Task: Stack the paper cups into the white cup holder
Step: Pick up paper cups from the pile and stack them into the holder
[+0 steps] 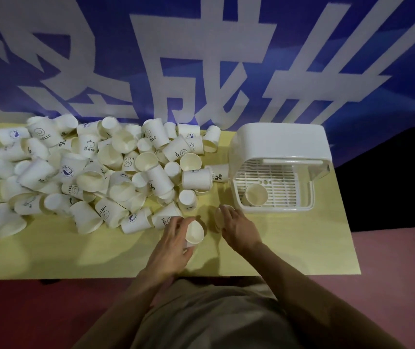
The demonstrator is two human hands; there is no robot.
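On a yellow desk before a blue banner with large white characters, a loose heap of paper cups is spread across the left and centre; many are tipped on their sides, some printed "HELLO" or "Bear"; at the right stands the white cup holder, its slotted tray open toward the viewer, and a single cup is seen upright inside it, near the tray's front left corner; the left hand is curled in a grip round a tilted cup near the heap's front edge; the right hand's grip is closed round another cup, blurred and partly hidden, just beside the holder's front.
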